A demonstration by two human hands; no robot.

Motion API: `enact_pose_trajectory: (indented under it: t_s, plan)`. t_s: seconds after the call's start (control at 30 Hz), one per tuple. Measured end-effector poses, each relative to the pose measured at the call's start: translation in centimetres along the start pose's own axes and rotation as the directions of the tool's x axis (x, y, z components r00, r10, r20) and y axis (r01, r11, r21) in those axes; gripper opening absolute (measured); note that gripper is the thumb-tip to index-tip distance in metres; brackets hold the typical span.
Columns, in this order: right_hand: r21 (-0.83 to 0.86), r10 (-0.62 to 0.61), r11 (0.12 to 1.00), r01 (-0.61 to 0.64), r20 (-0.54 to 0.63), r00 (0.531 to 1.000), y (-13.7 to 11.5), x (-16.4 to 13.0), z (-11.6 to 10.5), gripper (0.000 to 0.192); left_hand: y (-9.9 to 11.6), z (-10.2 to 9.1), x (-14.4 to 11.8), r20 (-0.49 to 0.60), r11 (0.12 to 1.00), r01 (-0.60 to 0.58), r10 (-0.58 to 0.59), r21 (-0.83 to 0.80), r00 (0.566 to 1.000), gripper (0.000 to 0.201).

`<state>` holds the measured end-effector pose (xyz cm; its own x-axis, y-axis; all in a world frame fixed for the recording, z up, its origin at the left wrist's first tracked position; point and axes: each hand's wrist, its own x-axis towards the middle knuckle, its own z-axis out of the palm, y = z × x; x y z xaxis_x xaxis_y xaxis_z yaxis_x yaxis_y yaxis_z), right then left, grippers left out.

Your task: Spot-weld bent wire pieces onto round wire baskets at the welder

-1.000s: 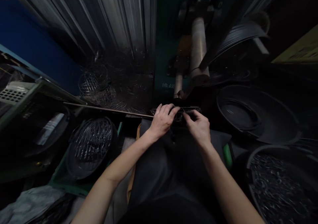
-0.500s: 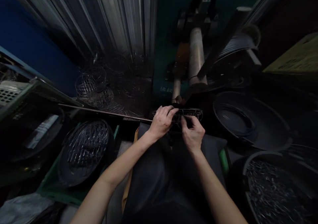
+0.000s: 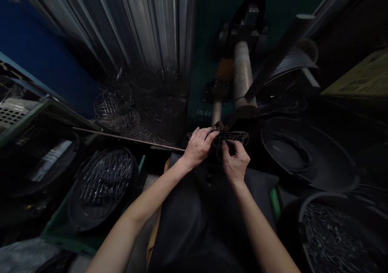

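A round wire rack (image 3: 235, 137) is held almost edge-on between my hands, right below the rods of a dark green machine (image 3: 209, 63). My left hand (image 3: 200, 143) grips the rack's left side, fingers curled over its top. My right hand (image 3: 235, 160) pinches at the front of the rack, thumb and index finger together; a small thin wire loop hangs by the fingertips, hard to make out in the dark. The lower machine rod (image 3: 217, 110) ends at the rack's far side, and the contact there is partly hidden by my left fingers.
At left, a black basin (image 3: 81, 220) of wire racks sits in a green crate (image 3: 65, 242). Loose wire rings (image 3: 117, 111) lie on the ledge (image 3: 145, 143) beyond. At right stand a black tub (image 3: 330, 160) and a bucket (image 3: 309, 200) of small metal pieces.
The view has shifted slightly, so the machine appears lower. The rack is tipped a little, showing more of its wires. Both hands keep their hold.
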<state>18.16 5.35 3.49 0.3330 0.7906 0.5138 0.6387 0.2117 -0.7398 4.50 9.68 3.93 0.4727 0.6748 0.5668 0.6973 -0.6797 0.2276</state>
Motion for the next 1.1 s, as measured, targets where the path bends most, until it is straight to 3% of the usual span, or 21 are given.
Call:
enact_pose_trajectory:
  t_s: [0.33,0.8,0.87,0.93,1.0,1.1]
  plan:
    - [-0.015,-0.024,1.000,0.024,-0.020,1.000,0.3,0.1,0.4,0.021,-0.4,0.3,0.2,-0.038,0.999,-0.039,0.040,0.029,0.998,0.037]
    - [-0.045,-0.131,0.990,0.135,0.082,0.988,1.3,-0.2,0.8,0.023,-1.5,0.9,0.2,-0.060,0.991,-0.096,0.090,-0.099,0.994,0.051]
    - [-0.070,-0.112,0.991,0.117,0.069,0.991,0.5,-0.6,-0.6,0.028,-1.4,0.6,0.1,-0.066,0.989,-0.094,0.086,-0.116,0.994,0.054]
    - [-0.132,-0.064,0.989,0.068,0.035,0.997,0.2,-1.7,-3.8,0.036,-1.1,-0.1,-0.4,-0.038,0.982,-0.084,0.079,-0.172,0.996,0.058]
    - [-0.237,0.002,0.971,-0.005,-0.015,1.000,1.2,-3.5,-8.4,0.041,-0.4,-0.9,-1.3,0.032,0.964,-0.053,0.064,-0.260,0.997,0.060]
    - [-0.484,0.133,0.856,-0.182,-0.133,0.982,5.7,-7.0,-16.7,0.041,1.3,-1.7,-2.8,0.180,0.931,0.049,0.018,-0.361,0.983,0.063]
